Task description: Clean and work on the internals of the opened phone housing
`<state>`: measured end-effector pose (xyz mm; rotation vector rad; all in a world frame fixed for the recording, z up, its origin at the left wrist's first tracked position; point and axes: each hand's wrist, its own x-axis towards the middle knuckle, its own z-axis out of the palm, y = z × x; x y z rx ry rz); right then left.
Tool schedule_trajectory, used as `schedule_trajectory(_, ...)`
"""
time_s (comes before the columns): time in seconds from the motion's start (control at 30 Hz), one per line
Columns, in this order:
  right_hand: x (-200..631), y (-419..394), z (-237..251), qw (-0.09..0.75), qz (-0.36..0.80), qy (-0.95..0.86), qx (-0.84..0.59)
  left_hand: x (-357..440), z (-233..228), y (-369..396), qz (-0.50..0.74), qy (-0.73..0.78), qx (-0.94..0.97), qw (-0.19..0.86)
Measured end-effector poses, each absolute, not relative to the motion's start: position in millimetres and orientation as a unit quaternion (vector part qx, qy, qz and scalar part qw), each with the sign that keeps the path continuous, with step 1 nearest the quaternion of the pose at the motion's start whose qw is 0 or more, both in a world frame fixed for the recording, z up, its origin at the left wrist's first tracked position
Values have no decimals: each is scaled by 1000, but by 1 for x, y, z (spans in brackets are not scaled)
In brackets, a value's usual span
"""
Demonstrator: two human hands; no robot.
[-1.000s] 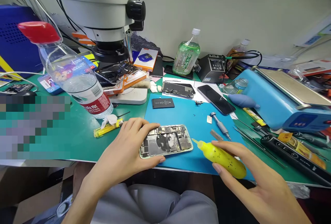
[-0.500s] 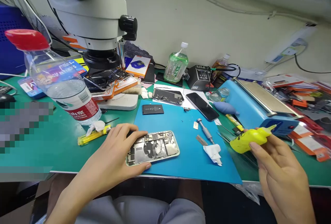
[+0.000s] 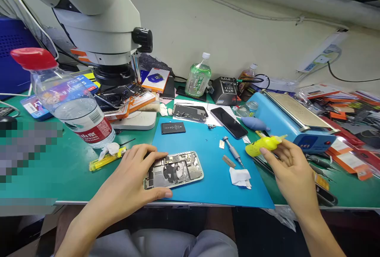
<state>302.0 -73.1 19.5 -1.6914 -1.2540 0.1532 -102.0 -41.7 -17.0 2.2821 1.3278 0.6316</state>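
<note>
R hand [image 3: 289, 170] grips yellow bottle [image 3: 263, 145], moved left; L hand [image 3: 135, 177] still clamps phone [image 3: 173, 169].

An opened phone [image 3: 173, 169] lies on the mat [image 3: 208, 185], the left hand [image 3: 135, 177] at its left end. Right of it lie a screwdriver [image 3: 233, 151] and a tissue [image 3: 240, 177]. A microscope [image 3: 101, 31] stands behind, a bottle [image 3: 69, 102] to the left.

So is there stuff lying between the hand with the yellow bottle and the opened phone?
Yes. Between the right hand, which holds the yellow bottle, and the opened phone under the left hand, a white wipe, a screwdriver and a small metal strip lie on the blue mat.
</note>
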Motion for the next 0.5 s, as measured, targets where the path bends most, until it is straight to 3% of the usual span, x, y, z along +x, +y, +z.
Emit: schedule_trajectory(0.5,304,-44,46,463,49,-479,-744,-102,-17,-39,229,472,825,209)
